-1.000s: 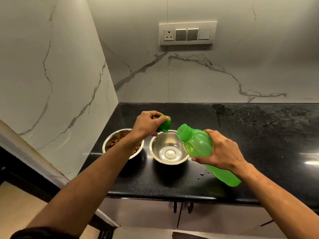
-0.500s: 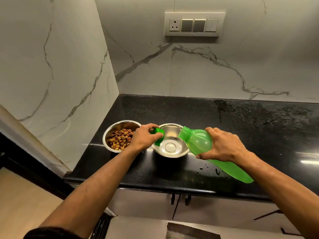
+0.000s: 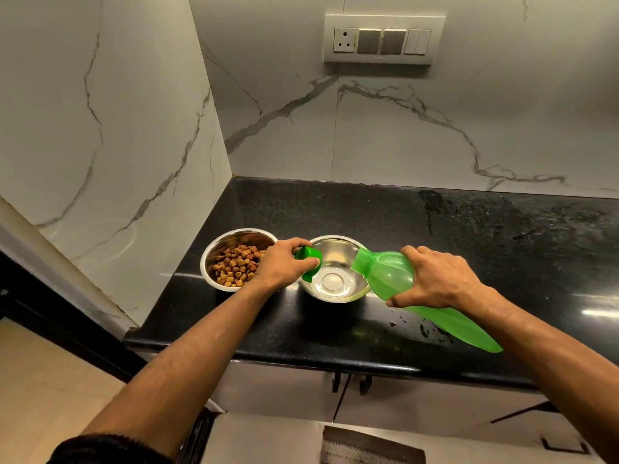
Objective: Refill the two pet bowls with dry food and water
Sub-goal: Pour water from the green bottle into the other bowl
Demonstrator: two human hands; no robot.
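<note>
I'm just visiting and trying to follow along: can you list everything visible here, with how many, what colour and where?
Bowl with dry food: one, steel, brown kibble inside, on the counter near the left wall.
Empty bowl: one, steel, just right of the food bowl; no water seen in it.
Bottle: one, green, tilted with its open mouth over the empty bowl.
Cap: one, green, held over the empty bowl's left rim.
Counter: one, black, some droplets near the front edge.
Switch panel: one, white and grey, on the marble back wall.
Left hand: holds the cap.
Right hand: grips the bottle.
</note>
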